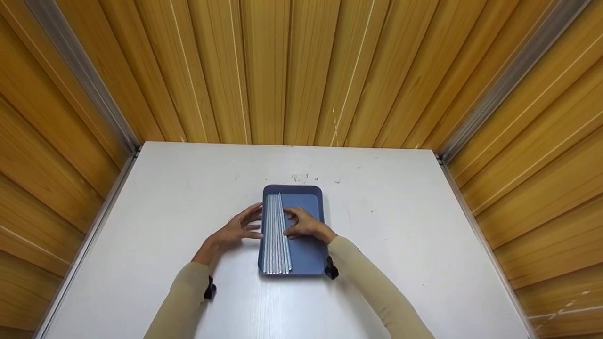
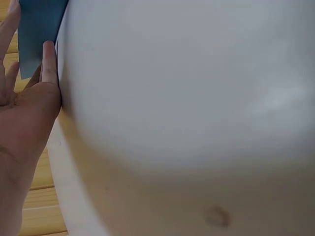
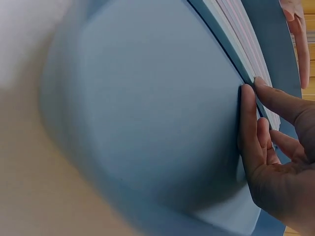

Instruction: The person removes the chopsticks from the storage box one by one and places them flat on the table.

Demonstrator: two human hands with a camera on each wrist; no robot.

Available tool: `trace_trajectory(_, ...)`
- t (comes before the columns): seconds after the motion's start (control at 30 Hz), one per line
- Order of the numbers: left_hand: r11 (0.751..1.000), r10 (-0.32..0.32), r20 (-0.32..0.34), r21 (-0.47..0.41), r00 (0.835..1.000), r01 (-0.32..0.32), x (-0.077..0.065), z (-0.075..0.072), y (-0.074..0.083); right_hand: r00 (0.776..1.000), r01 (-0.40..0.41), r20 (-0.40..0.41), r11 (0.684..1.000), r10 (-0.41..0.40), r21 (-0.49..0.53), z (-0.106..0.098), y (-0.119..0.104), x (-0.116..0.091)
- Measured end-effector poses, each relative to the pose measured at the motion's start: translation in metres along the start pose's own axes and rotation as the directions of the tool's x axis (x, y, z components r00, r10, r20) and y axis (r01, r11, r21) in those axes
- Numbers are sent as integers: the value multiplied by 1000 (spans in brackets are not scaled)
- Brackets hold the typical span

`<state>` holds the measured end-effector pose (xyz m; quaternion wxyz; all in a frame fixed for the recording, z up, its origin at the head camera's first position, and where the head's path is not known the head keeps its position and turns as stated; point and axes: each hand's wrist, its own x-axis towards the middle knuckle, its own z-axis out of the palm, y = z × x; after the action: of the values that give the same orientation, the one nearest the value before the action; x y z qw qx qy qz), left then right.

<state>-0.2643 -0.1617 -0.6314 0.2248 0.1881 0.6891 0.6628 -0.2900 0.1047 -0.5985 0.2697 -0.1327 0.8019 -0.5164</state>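
A blue rectangular tray [image 1: 306, 261] lies on the white table. Along its left side runs a row of long thin pale rods [image 1: 274, 235], some with a pink tint, side by side. The rightmost rod [image 1: 285, 240] slants slightly away from the others. With thumb and fingertips spaced apart along it, my right hand [image 1: 305, 223] touches that outer rod. In the right wrist view the fingertips [image 3: 258, 81] press at the row's edge. Outside the tray, my left hand [image 1: 238, 228] rests its thumb and fingertips against the left wall [image 2: 39, 29].
White table top [image 1: 400, 235] extends around the tray, with small dark marks behind it. Wood-patterned panels [image 1: 264, 70] rise at the back and both sides. A dark wrist device [image 1: 331, 268] sits on the right sleeve, another [image 1: 210, 288] on the left.
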Motion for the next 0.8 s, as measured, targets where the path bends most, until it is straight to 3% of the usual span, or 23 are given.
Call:
trace_trajectory(0.17, 1000, -13, -7, 0, 1000, 13, -1, 0, -2, 999, 24, 24, 998, -22, -56, -3, 1, 3)
trace_trajectory(0.4, 999, -33, -17, -27, 999, 33, 2, 2, -1, 1000, -13, -15, 997, 14, 80, -2, 2, -5)
trace_trajectory(0.53, 999, -28, -22, -26, 999, 27, 1, 3, -2, 992, 35, -118, 992, -49, -117, 2, 0, -10)
trace_trajectory(0.67, 1000, -13, -33, -25, 999, 13, -1, 2, -3, 978, 44, -176, 940, -109, -337, 3, -3, -12)
trace_trajectory(0.8, 1000, -4, -22, -22, 1000, 3, 1, 1, -3, 989, -2, -139, 958, -40, -286, -1, -5, -12)
